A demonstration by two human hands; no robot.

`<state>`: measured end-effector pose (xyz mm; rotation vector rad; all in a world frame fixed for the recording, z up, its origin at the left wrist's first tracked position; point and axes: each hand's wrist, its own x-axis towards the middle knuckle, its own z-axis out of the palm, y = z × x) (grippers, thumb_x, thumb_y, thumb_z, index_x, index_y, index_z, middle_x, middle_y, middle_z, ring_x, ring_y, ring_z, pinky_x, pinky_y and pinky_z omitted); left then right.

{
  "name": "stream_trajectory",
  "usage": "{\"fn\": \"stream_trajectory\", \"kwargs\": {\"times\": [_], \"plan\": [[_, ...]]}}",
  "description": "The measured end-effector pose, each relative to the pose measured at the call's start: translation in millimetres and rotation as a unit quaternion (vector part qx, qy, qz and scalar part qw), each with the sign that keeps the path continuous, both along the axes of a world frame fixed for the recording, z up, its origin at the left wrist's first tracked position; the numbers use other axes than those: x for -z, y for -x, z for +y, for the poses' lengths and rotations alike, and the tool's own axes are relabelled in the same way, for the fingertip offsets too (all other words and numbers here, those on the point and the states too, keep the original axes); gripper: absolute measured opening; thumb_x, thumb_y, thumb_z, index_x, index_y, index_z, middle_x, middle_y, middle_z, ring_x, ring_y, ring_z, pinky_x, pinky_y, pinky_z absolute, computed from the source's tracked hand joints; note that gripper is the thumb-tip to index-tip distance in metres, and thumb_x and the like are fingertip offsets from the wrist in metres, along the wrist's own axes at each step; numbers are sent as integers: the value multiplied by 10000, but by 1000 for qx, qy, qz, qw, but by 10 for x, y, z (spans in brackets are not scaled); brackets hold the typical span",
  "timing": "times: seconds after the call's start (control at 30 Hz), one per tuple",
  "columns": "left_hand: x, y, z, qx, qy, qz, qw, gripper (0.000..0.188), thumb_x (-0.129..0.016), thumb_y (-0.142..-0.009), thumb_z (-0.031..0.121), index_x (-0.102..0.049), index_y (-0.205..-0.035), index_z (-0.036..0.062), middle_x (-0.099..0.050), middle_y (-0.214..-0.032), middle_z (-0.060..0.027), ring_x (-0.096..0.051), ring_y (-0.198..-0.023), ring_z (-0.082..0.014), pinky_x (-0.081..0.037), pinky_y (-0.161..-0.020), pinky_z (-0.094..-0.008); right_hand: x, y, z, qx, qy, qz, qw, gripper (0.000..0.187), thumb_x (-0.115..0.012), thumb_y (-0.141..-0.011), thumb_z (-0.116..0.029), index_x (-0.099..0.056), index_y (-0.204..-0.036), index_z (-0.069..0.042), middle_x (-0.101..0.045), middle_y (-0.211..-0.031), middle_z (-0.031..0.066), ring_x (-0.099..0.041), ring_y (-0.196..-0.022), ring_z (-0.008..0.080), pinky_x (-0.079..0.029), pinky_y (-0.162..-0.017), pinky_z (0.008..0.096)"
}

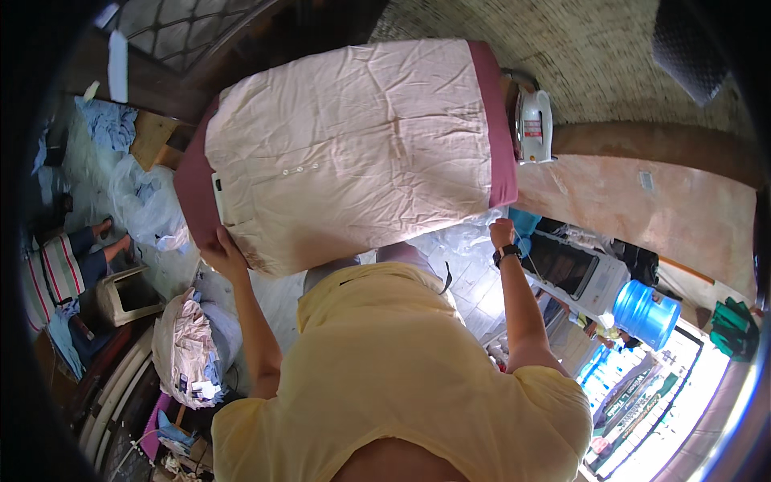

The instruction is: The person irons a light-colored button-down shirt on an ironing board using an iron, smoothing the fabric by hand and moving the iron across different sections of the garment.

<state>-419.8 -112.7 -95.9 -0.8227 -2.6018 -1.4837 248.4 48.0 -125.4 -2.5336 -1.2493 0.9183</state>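
Observation:
A cream shirt (353,145) with a few small buttons lies spread, wrinkled in places, over an ironing board with a dark pink cover (491,120). At the shirt's near left edge, by the collar, my left hand (225,255) grips the fabric. My right hand (501,233), with a dark watch on the wrist, is closed just below the board's near right corner. What its fingers hold, if anything, is hidden. A white iron (534,124) stands at the board's right end, beyond my right hand.
A plastic bag of clothes (193,345) and a beige bin (128,296) stand at left, near a seated person's legs (104,249). To the right are a white appliance (570,269), a blue water jug (646,313) and a wooden ledge (642,189).

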Motion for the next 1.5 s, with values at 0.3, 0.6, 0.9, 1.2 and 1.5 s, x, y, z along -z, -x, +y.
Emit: {"fn": "stream_trajectory", "kwargs": {"times": [0.3,0.6,0.9,1.2,1.5], "plan": [[301,-281,-759,107,151,-70,980,318,-666,-937,304,-586,-978,-1,-580,-835,-95,-539,-717,-258,-433,-691,-375,58,219,43,76,111,422,896,511,-766,-775,-154,-553,-1239,-174,-626,-1185,-3,-551,-1105,167,-361,-969,438],[358,-561,-132,-209,300,213,906,406,-696,-885,340,-598,-1098,8,-598,-1046,-158,-539,-1007,-343,-415,-873,-459,204,80,-134,-25,-56,494,867,331,-808,-772,-76,-609,-1036,-93,-671,-994,12,-594,-947,113,-468,-904,307],[-747,-3414,3226,610,45,202,765,473,-549,-789,-103,-624,-1218,81,-576,-1278,-79,-525,-1204,-294,-404,-1041,-396,196,239,-147,-30,-44,417,908,355,-802,-809,-167,-599,-1054,-9,-697,-905,65,-645,-815,155,-508,-759,309],[-562,-4082,4269,792,80,345,497,238,-704,-716,54,-477,-775,98,-522,-921,-25,-519,-979,-227,-410,-932,-376,-447,547,-213,-84,-284,227,928,220,-666,-874,-47,-570,-1072,-52,-479,-605,33,-439,-518,129,-384,-500,308],[-641,-4044,4372,828,134,349,418,215,-730,-743,73,-597,-911,53,-537,-1016,-56,-517,-1089,-226,-408,-968,-420,-385,600,-251,-59,-284,219,932,212,-636,-847,4,-636,-1049,-60,-581,-747,109,-536,-553,214,-447,-542,342]]}}
